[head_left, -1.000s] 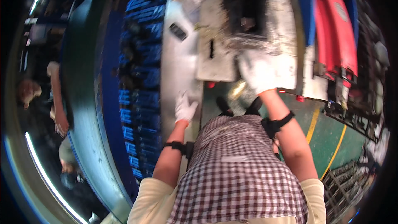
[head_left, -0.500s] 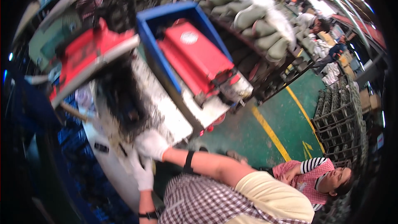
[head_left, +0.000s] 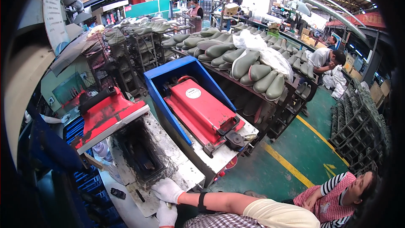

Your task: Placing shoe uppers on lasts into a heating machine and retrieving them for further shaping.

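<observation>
My right hand (head_left: 168,191), in a white glove, lies curled at the front edge of a white-topped machine (head_left: 187,171); what its fingers hold, if anything, is hidden. Just below it my left hand (head_left: 166,214), also gloved, is partly cut by my body, and its fingers do not show clearly. A small metal fitting (head_left: 169,205) shows between the hands. The machine's red lid (head_left: 112,116) stands raised, exposing a dark, soot-stained recess (head_left: 141,154). A short dark tool-like piece (head_left: 140,195) lies on the white top near my right hand.
Beside it stands a second machine with a closed red lid (head_left: 202,105) inside a blue guard (head_left: 168,69). Racks of olive-green boots (head_left: 247,65) stand behind. A small black object (head_left: 118,193) lies left. At right a person in a pink checked apron (head_left: 333,198) is close.
My view has tilted up and steadied, so the scene sits lower. My left hand, its fingers spread before, is now close under the right. The raised lid looks the same.
</observation>
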A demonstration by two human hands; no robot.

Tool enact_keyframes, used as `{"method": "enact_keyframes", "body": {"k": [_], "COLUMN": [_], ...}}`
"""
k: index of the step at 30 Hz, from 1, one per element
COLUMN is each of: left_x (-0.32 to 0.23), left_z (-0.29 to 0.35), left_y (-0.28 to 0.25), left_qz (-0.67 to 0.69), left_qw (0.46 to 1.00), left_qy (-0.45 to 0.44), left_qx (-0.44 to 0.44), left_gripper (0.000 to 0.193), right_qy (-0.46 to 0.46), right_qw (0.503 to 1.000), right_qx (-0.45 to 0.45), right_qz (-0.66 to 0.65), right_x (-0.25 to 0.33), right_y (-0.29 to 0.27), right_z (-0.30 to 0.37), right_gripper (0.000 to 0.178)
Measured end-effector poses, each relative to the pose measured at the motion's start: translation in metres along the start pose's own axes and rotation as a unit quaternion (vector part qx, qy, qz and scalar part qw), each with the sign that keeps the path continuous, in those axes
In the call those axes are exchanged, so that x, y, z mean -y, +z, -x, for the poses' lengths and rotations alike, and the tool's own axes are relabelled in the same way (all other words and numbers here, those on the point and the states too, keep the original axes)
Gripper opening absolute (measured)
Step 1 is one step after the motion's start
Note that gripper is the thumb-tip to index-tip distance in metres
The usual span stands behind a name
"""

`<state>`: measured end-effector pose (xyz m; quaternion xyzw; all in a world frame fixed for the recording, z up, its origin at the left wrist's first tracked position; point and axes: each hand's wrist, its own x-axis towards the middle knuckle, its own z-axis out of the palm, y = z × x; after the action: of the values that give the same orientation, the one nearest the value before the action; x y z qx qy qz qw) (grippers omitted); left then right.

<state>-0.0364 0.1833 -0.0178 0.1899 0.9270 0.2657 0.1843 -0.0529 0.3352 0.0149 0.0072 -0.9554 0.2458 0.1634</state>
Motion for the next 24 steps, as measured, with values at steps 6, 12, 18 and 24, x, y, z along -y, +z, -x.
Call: {"method": "enact_keyframes", "body": {"k": [6, 12, 18, 24], "left_x": [0.002, 0.004, 0.049, 0.049], "left_z": [-0.004, -0.012, -0.004, -0.026], "left_y": [-0.005, -0.001, 0.031, 0.053], "left_qz": [0.051, 0.025, 0.021, 0.025], "left_qw": [0.999, 1.0, 0.99, 0.99], "left_qy": [0.019, 0.002, 0.139, 0.14], "left_qx": [-0.004, 0.014, -0.023, 0.007], "left_gripper": [0.058, 0.064, 0.046, 0.058], "right_qy": [-0.004, -0.011, -0.032, -0.031], "right_qw": [1.0, 1.0, 0.999, 0.999], "right_qx": [0.01, -0.007, -0.001, -0.02], "right_qz": [-0.006, -0.007, 0.012, 0.017], "right_x": [-0.002, -0.003, 0.005, -0.016], "right_y": [0.003, -0.003, 0.008, 0.008], "right_z": [-0.008, -0.012, 0.004, 0.01], "right_gripper": [0.02, 0.022, 0.022, 0.021]}}
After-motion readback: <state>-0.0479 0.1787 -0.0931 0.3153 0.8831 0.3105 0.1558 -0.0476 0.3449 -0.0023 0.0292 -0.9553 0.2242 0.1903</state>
